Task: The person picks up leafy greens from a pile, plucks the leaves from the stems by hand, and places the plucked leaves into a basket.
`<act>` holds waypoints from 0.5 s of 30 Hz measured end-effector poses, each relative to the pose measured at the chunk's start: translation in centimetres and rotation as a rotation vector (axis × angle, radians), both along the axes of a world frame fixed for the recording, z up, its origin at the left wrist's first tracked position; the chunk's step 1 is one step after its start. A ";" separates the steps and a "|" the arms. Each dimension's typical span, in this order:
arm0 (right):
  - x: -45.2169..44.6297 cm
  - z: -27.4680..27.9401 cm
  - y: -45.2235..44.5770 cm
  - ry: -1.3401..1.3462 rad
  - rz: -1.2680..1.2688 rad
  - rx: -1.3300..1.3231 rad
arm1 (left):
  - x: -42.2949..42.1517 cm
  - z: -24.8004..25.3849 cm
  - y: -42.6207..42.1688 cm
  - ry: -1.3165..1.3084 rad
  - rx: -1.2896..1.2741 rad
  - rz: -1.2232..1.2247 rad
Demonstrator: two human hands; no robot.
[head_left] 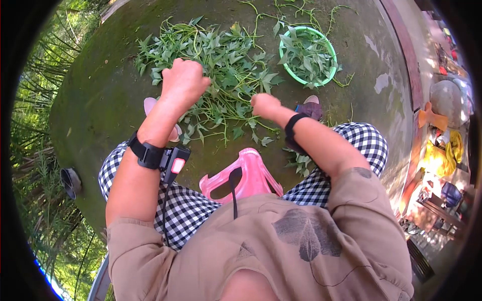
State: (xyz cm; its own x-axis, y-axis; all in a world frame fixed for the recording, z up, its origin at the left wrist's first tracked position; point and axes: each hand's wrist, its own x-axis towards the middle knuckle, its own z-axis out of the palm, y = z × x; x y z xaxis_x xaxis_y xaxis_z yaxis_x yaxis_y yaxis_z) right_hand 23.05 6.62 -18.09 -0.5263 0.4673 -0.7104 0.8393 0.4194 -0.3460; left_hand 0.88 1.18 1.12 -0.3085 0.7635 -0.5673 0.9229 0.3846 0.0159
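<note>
A heap of leafy green vines (221,55) lies spread on the mossy ground before me. Over the heap's left part is my left hand (183,83), its fingers curled closed; whatever they may hold is hidden. My right hand (265,105) is closed too, lower and to the right, by the stems at the heap's near right edge. I cannot make out what is in its fingers. Beyond that hand, a green-rimmed basket (333,52) contains loose green leaves (309,57).
A pink plastic stool (246,175) is between my legs. Loose vine stems (258,22) trail on the ground beyond the heap. Leafy plants (45,100) grow at the left edge, beside a dark round pot (70,183). Yellow cloth (442,155) and other items lie far right.
</note>
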 end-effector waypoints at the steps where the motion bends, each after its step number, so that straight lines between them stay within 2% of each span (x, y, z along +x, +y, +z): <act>1: -0.6 -2.1 -1.8 -0.012 0.019 -0.021 | -0.6 -0.5 0.1 -0.016 0.067 0.030; 3: -1.9 -5.1 -4.9 -0.043 0.028 0.014 | -2.0 -1.8 -0.4 -0.052 0.196 0.093; 6: -2.5 -6.7 -7.5 0.004 0.110 0.072 | -2.2 -2.4 -1.9 -0.124 0.619 0.010; 10: -2.1 -8.1 -8.8 -0.041 0.296 0.158 | -2.5 -2.5 -2.1 -0.132 0.556 0.093; 11: -1.9 -8.4 -8.9 -0.030 0.329 0.207 | -2.7 -2.6 -2.0 -0.090 0.605 0.087; 15: -1.9 -9.4 -8.7 -0.011 0.385 0.356 | -3.7 -2.5 -1.5 -0.182 0.654 0.164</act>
State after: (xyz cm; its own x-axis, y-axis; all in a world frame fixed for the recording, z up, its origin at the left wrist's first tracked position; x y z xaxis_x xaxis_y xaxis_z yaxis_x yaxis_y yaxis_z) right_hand 21.19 -2.05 -27.47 -0.7009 0.4547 -0.5495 0.6039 0.7883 -0.1179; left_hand -2.81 -0.28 -1.43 -0.3928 0.9176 -0.0607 0.8141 0.3777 0.4411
